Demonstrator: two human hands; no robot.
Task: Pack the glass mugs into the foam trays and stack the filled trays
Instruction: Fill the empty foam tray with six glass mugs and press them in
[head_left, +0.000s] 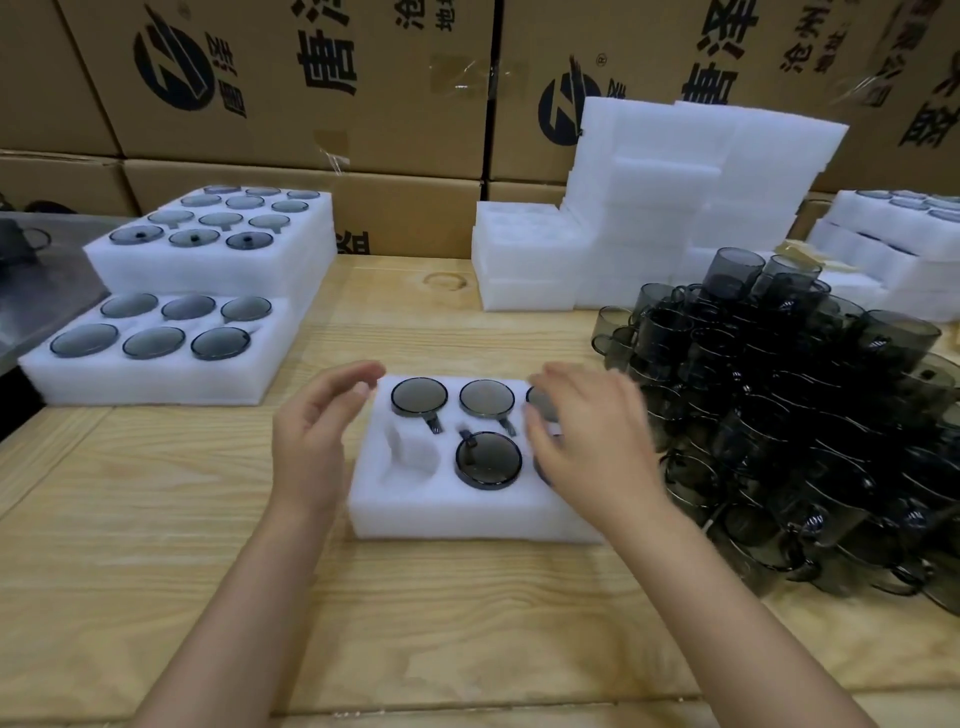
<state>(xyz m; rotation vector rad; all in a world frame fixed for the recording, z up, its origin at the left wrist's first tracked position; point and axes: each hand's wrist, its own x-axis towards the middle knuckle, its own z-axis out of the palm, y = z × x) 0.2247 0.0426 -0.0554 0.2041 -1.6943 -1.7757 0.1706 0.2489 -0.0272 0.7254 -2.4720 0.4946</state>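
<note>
Foam tray (467, 512) sits mid wooden table (208, 519), mugs (488, 460) in the far row and near-middle pocket, near-left pocket (410, 454) empty. Left hand (317, 421) hovers at the tray's far-left corner, fingers loosely curved, holding nothing. Right hand (587, 436) is blurred over the right-side pockets, fingers spread, gripping nothing; contact with the mugs underneath unclear. Loose mug pile (805, 415) on the right, filled trays (156, 384) on the left.

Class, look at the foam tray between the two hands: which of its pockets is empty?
The near-left pocket of the tray, beside the left hand. It shows only white foam; the other pockets show dark mugs.
</note>
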